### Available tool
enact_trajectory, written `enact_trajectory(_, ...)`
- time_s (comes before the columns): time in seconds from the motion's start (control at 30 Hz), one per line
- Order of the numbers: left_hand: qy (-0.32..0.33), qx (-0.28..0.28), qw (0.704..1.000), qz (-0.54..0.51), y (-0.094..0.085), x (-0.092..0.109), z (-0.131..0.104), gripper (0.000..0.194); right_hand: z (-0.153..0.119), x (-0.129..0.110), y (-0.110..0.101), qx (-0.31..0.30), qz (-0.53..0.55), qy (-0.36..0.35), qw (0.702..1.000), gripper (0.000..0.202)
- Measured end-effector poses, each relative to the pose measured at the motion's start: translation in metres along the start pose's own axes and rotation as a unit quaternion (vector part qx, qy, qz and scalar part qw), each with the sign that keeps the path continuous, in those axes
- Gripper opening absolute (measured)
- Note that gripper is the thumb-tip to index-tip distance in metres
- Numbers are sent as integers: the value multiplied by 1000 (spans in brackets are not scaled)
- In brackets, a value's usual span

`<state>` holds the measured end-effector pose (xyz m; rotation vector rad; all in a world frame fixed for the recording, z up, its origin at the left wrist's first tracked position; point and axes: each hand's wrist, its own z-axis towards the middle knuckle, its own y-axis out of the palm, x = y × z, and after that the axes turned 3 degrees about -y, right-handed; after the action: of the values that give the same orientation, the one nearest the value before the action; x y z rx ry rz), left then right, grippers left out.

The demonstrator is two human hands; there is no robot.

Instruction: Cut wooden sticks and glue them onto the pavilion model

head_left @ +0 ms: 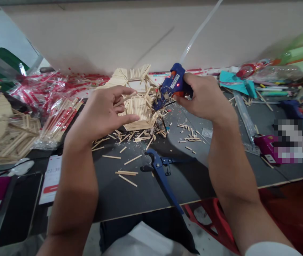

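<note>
My right hand (pixel 204 96) is wrapped round a blue hot glue gun (pixel 176 81), whose red light is lit. A long clear glue stick (pixel 199 32) rises from its back, and its nozzle end points down and left. My left hand (pixel 103 110) grips a short wooden stick (pixel 126 98) in its bent fingers, with the thumb held apart below. Between and beyond the hands stands a model built of wooden sticks (pixel 137 110), with a flat slatted front and a slatted roof. The left hand hides part of it.
Cut stick pieces (pixel 140 137) and a blue pipe cutter (pixel 162 174) lie on the dark table. At the left are wrapped stick bundles (pixel 60 119), another stick model (pixel 9 128) and two phones (pixel 19 209). A plastic bottle (pixel 276 73) and purple box (pixel 268 147) are at the right.
</note>
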<state>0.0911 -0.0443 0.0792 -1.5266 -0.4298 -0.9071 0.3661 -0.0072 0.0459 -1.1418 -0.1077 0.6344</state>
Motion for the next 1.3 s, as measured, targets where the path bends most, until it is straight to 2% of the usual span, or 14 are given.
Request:
enact_trajectory(0.2,5,3,1000,10,-3,-4,1,61,0,-3,-3,-10,-22,-4,1000,27)
enact_trajectory(0.43,8,4,1000,7,-2,-6,2,59,-2,-17,-13,-48,-52,9,997,6)
enact_trajectory(0.8,2,-2,1000,-2,-2,-3,0,56,-3,-13,-10,-17,-45,11,999,13)
enact_trajectory(1.03,2,-12,1000,-5,-1,-2,0,56,-2,-13,-8,-14,-49,49,998,12)
enact_trajectory(1.3,8,-9,1000,2,-1,-3,1,53,-1,-10,-4,-6,-29,35,999,21)
